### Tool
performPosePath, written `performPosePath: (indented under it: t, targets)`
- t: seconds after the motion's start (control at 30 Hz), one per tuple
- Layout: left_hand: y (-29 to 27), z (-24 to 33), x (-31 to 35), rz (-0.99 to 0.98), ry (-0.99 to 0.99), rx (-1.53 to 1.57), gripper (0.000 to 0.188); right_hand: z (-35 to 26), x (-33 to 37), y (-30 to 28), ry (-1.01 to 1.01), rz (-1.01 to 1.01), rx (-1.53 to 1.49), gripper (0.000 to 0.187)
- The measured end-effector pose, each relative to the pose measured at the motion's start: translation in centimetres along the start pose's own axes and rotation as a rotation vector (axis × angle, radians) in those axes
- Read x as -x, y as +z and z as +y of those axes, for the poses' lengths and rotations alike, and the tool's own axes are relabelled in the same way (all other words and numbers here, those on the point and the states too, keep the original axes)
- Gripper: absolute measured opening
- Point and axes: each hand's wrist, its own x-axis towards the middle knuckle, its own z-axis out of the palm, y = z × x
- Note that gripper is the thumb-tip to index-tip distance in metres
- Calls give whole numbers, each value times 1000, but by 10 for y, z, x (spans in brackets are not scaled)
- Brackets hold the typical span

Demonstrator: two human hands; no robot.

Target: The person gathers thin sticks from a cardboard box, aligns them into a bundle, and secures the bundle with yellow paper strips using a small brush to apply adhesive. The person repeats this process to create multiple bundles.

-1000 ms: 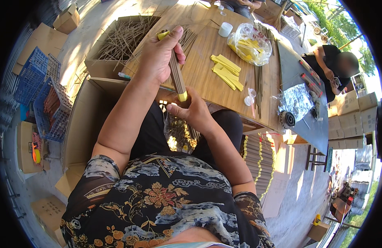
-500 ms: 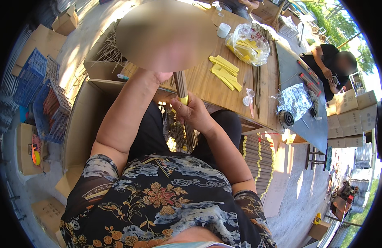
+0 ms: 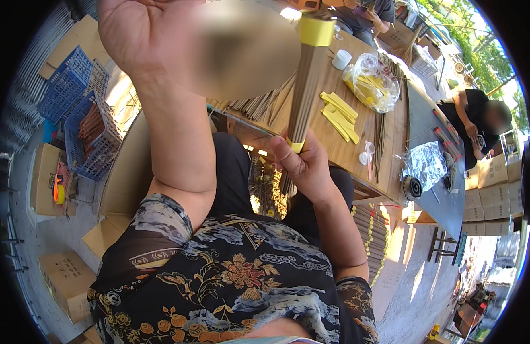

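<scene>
My right hand is closed round the lower part of a bundle of thin brown incense sticks. The bundle stands tilted, its top toward the table's far side. One yellow band wraps it just above my thumb, and another wraps its top end. My left hand is raised to the left of the bundle, apart from it, the palm partly showing; a blurred patch and the picture's edge hide its fingers. Yellow paper strips lie on the wooden table beyond the bundle. Loose sticks lie at its left.
A clear bag of yellow strips and a white jar stand on the table. Crumpled foil and a dark coil lie at right. A co-worker is beyond. Blue crates and an open carton stand left.
My left hand has moved up and left, away from the bundle. The bundle is raised, and its banded top end now shows. The whole view has shifted slightly.
</scene>
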Motion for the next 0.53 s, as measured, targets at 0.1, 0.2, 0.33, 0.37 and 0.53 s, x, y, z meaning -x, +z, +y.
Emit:
performPosePath:
  t: [0.1,0.2,0.33,0.37,0.53]
  targets:
    - [-2,-26,32,246,-184,-408,35,-12,-2,-7,-121,192,-92,17]
    - [25,-41,87,771,-388,-643,21,-39,-11,-21,-483,394,-167,19]
    - [56,-34,148,415,-1069,-655,23,-54,-13,-46,-728,628,-626,24]
    - [65,-42,162,470,-1154,-562,32,-52,-14,-42,-679,640,-758,26]
    - [68,-87,160,382,-548,-676,83,-26,-19,-20,-301,599,-1346,30]
